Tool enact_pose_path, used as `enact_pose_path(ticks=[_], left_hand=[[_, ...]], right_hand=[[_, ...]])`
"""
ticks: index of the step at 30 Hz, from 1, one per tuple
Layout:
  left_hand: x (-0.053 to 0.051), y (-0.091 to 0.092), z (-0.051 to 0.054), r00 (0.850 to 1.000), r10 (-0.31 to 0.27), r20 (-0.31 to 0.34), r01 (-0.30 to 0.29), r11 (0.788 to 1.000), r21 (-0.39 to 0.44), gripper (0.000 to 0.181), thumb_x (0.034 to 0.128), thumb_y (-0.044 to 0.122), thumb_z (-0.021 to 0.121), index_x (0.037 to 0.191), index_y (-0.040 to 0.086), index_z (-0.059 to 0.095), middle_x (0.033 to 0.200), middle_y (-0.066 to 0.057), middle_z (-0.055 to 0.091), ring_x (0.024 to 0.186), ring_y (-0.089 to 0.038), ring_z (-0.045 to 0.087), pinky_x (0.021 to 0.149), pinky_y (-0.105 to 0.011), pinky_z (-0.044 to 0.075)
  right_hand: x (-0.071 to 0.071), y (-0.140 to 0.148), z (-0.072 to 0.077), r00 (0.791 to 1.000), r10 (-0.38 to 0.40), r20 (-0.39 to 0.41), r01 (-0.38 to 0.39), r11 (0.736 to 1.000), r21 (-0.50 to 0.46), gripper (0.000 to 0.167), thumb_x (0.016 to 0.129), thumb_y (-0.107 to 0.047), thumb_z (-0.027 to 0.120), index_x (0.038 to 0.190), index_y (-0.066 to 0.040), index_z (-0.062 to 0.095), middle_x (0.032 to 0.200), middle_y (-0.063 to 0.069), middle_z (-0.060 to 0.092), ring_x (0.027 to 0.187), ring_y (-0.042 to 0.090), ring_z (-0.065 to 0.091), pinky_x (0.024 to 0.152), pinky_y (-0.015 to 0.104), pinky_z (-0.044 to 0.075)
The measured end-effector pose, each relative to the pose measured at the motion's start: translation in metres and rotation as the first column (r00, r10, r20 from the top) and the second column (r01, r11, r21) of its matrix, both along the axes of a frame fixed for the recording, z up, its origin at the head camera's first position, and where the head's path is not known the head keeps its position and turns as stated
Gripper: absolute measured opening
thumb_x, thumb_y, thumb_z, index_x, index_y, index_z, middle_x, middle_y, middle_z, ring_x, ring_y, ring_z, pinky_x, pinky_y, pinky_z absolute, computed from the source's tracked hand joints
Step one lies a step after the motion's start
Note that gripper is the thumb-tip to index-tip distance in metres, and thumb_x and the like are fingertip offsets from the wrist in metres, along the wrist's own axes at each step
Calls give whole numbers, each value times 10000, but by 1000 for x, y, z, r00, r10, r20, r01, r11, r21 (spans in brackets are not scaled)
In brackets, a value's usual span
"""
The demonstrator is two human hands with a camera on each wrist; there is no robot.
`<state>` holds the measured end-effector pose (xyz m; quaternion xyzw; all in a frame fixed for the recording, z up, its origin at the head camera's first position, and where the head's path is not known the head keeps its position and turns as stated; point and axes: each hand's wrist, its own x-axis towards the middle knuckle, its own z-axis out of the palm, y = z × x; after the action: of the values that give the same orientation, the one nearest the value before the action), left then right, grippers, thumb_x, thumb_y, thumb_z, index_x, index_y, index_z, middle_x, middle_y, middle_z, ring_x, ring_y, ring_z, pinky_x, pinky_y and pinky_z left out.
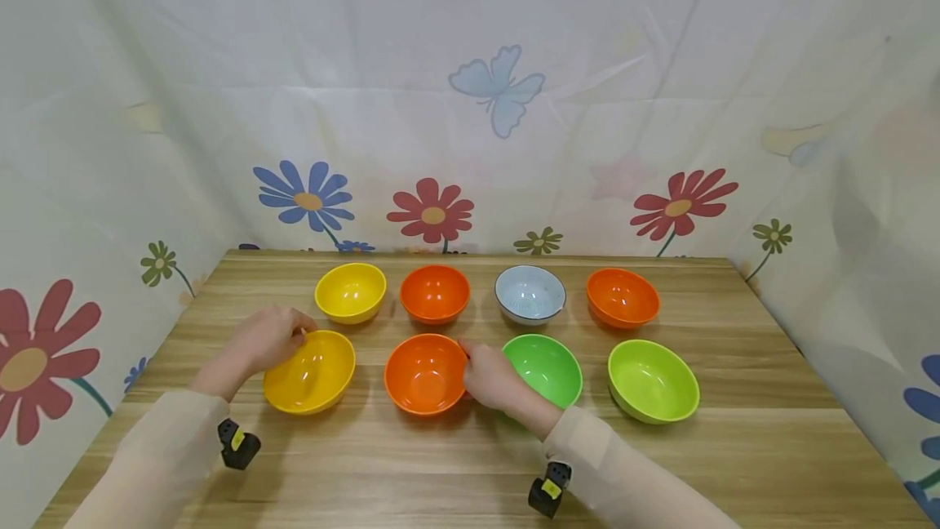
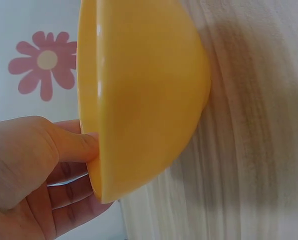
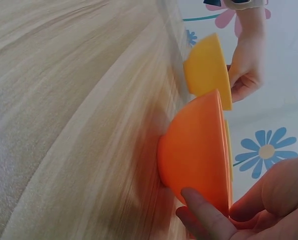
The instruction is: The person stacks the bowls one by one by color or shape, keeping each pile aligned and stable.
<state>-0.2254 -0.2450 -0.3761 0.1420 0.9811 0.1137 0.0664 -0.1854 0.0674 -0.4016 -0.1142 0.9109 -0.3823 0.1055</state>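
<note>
At the left of the front row is a deep yellow bowl point(image 1: 312, 378), its rim pinched by my left hand point(image 1: 266, 343). In the left wrist view the thumb point(image 2: 81, 147) lies at the rim and the other fingers are partly hidden behind the bowl. That bowl looks slightly tilted; I cannot tell whether its base touches the table. My right hand point(image 1: 495, 378) grips the right rim of an orange bowl point(image 1: 424, 378), one finger against its outer wall in the right wrist view. Beside that hand sits a green bowl point(image 1: 543, 362), partly covered by the hand and wrist.
A lime green bowl point(image 1: 652, 382) stands at the right of the front row. Behind are a yellow bowl point(image 1: 351, 294), an orange-red bowl point(image 1: 435, 295), a pale blue-grey bowl point(image 1: 530, 295) and another orange bowl point(image 1: 622, 299). A flower-printed curtain point(image 1: 587, 145) surrounds the wooden table point(image 1: 396, 480).
</note>
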Motion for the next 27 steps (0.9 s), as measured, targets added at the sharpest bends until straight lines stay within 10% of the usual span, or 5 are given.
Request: enact_pose_path(ticks=[27], left_hand=[[-4,31,28,997,-40,-60,39,999,-22,210,844,39,625,1044,36,687,958,-124,672,722,-190,538,704,-350,541]], right_hand=[[0,0,-2,995,9,-98,-5,999,42,451,811,86,475,1262,76,496,1102,212,624,683,163,593,534,202,479]])
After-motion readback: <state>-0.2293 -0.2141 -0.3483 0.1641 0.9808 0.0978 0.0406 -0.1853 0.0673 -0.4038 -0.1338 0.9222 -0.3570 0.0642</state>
